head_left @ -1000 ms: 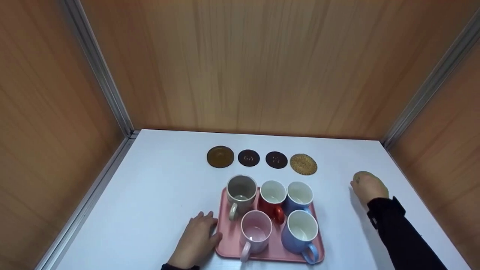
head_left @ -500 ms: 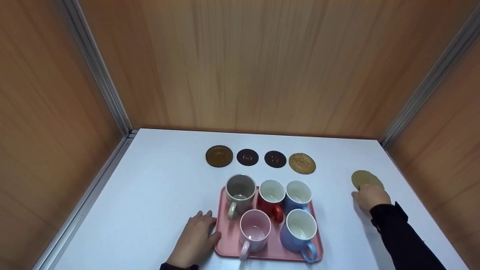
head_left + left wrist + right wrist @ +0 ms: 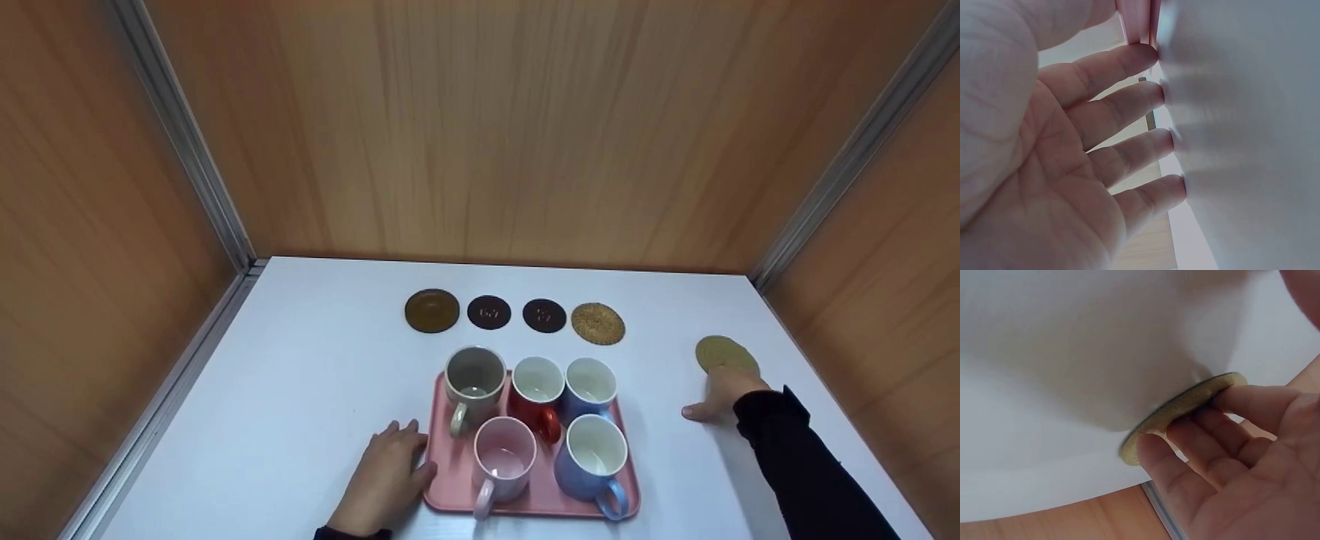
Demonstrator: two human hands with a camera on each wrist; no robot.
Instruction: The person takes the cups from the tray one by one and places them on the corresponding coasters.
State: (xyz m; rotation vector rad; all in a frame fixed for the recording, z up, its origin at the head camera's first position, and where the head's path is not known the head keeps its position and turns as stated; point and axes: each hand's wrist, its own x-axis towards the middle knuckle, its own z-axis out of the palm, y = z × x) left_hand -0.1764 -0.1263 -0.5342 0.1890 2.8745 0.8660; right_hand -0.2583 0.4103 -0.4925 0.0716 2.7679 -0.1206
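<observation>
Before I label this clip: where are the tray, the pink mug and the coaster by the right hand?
tray (image 3: 444,480), head view, bare left rim
pink mug (image 3: 503,459), head view, inside
coaster (image 3: 720,351), head view, top face

Four coasters lay in a row at mid-frame on the white table (image 3: 315,352) — a brown coaster (image 3: 432,310), two dark coasters (image 3: 489,312) (image 3: 544,316), then a woven coaster (image 3: 598,324). Wooden walls (image 3: 525,127) filled the upper frame — metal corner strips (image 3: 187,142) ran down at upper left and upper right.
</observation>
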